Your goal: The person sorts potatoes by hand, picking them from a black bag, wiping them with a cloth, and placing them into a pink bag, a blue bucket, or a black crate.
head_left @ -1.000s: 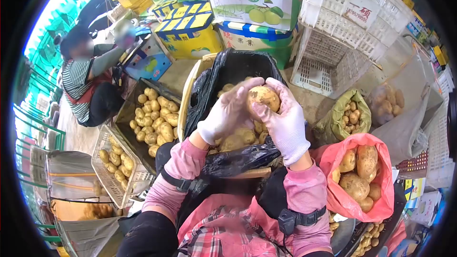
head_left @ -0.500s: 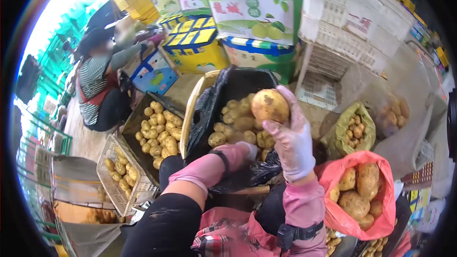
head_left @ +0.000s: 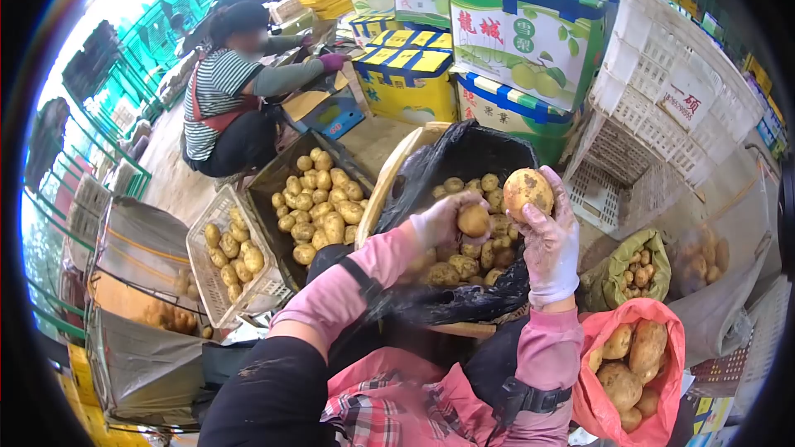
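Observation:
Both hands wear pale, dirt-stained gloves. My right hand [head_left: 553, 250] grips a large potato [head_left: 527, 195] with brown patches, held up over the right side of a basket [head_left: 389, 174] lined with a black plastic bag [head_left: 497, 142]. Just to the left, my left hand [head_left: 440, 223] has its fingers round a smaller potato [head_left: 474, 220]. The two potatoes are close but apart. Below them, more potatoes [head_left: 465, 266] lie in the black bag.
Left of the basket stand a dark crate of potatoes [head_left: 319, 207] and a white crate [head_left: 217, 285]. A pink sack [head_left: 586, 389] and a green sack [head_left: 609, 281] hold potatoes at right. Boxes [head_left: 406, 91] are stacked behind; a co-worker [head_left: 224, 99] crouches at left.
My left hand has come up out of the black bag with a smaller potato. My right hand still holds the large one. The view has shifted, so the surroundings sit further right.

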The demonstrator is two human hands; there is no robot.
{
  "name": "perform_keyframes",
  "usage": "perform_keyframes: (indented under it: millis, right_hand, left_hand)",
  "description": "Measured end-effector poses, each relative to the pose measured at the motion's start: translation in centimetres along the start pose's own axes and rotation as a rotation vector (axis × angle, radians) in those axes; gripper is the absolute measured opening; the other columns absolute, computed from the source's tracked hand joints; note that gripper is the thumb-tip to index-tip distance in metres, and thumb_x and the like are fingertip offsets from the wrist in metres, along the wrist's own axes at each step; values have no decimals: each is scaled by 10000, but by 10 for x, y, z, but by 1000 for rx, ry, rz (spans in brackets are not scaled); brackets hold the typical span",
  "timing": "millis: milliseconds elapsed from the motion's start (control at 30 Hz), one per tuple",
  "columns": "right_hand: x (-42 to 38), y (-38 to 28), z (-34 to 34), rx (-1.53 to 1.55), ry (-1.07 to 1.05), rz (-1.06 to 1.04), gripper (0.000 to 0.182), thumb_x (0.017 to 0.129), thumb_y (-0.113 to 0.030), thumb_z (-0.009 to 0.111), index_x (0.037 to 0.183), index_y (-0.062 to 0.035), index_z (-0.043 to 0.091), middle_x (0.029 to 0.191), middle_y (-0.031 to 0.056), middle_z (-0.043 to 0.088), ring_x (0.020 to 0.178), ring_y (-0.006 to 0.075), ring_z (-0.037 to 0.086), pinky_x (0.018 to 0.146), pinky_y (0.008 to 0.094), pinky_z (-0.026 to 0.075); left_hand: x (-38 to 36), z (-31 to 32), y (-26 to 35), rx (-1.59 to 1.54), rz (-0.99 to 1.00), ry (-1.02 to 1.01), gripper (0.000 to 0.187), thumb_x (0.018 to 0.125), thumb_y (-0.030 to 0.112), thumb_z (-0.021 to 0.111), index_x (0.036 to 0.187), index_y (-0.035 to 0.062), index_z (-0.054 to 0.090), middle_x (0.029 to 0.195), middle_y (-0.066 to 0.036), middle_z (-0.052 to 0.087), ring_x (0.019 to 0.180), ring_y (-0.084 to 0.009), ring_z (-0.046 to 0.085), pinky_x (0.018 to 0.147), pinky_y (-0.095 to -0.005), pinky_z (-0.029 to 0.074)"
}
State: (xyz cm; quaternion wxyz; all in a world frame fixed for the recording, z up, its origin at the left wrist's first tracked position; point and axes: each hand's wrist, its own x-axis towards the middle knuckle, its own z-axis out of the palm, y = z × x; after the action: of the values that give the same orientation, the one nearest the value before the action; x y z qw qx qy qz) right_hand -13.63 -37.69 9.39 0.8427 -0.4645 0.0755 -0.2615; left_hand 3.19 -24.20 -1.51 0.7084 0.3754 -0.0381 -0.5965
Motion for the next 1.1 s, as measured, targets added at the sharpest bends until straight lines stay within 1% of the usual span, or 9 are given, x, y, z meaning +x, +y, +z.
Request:
perform_keyframes:
  millis: [67, 100, 233, 367, 433, 667, 867, 967, 1100]
  right_hand:
    - [-4, 4, 3, -75, -57, -53, 651, 819, -17, 720, 1413, 35, 459, 1294, 113, 568, 1158, 186, 592, 1032, 311, 471]
    - [-7, 7, 6, -81, -85, -67, 679, 788, -51, 774, 1395, 23, 478, 1276, 101, 580, 1155, 177, 586, 1045, 312, 451]
    - [-17, 16, 16, -181, -327, -42, 625, 772, -76, 788, 1336, 8, 531, 1237, 75, 607, 1158, 165, 576, 1044, 303, 432]
    - [-27, 31, 28, -256, -322, -161, 614, 824, -170, 782, 1348, 26, 528, 1328, 122, 555, 1253, 199, 518, 1086, 322, 394]
    - [-23, 50, 24, -671, -200, -359, 712, 861, -390, 759, 1364, 43, 502, 1354, 199, 530, 1315, 301, 476, 1127, 370, 344]
    - [-29, 41, 36, -859, -62, -526, 356, 933, -305, 667, 1111, 2, 646, 1064, 184, 681, 1052, 304, 651, 949, 369, 482]
    - [-23, 36, 22, -721, 36, -288, 370, 1058, -252, 457, 988, 25, 692, 970, 143, 708, 901, 221, 662, 850, 339, 502]
    - [-15, 35, 6, -695, 129, -244, 387, 1065, -257, 441, 940, 17, 685, 878, 109, 686, 832, 183, 620, 833, 327, 488]
    - [-18, 1, 12, -316, 237, -92, 244, 1049, -203, 491, 1070, -21, 652, 810, 60, 652, 601, 86, 563, 518, 241, 446]
  left_hand:
    - [-45, 26, 8, -24, 161, 56, 233, 977, 320, 594, 1019, 91, 585, 978, -132, 641, 945, -297, 656, 771, -443, 577]
    - [-58, 16, 4, 69, 258, -48, 288, 982, 278, 597, 1201, 91, 586, 1220, -169, 610, 1157, -349, 599, 939, -482, 524]
    - [-111, 49, 4, 1497, 1298, -304, 657, 970, 159, 628, 1548, 128, 318, 1579, -170, 338, 1470, -319, 327, 1168, -462, 298]
    - [-134, 79, -18, 462, 566, -76, 586, 1015, 162, 569, 1539, 98, 314, 1483, -91, 455, 1344, -224, 472, 1107, -348, 390]
    - [-134, 88, -27, 626, 702, 40, 575, 993, 68, 575, 1516, 67, 336, 1397, -78, 504, 1263, -136, 493, 1056, -305, 423]
    - [-134, 104, -27, 1349, 896, 241, 625, 924, 35, 658, 1476, 25, 363, 1321, -85, 541, 1185, -120, 525, 966, -287, 471]
    - [-113, 97, -30, 615, 562, 4, 615, 966, 151, 671, 1477, 30, 351, 1409, -73, 496, 1308, -146, 464, 1106, -302, 379]
    - [-118, 105, -29, 440, 519, -13, 556, 999, 255, 626, 1448, 30, 387, 1266, -75, 586, 1113, -157, 601, 966, -313, 503]
    - [-133, 109, -26, 142, 280, -237, 498, 1035, 360, 524, 1412, 55, 410, 1150, -119, 636, 910, -217, 674, 763, -346, 576]
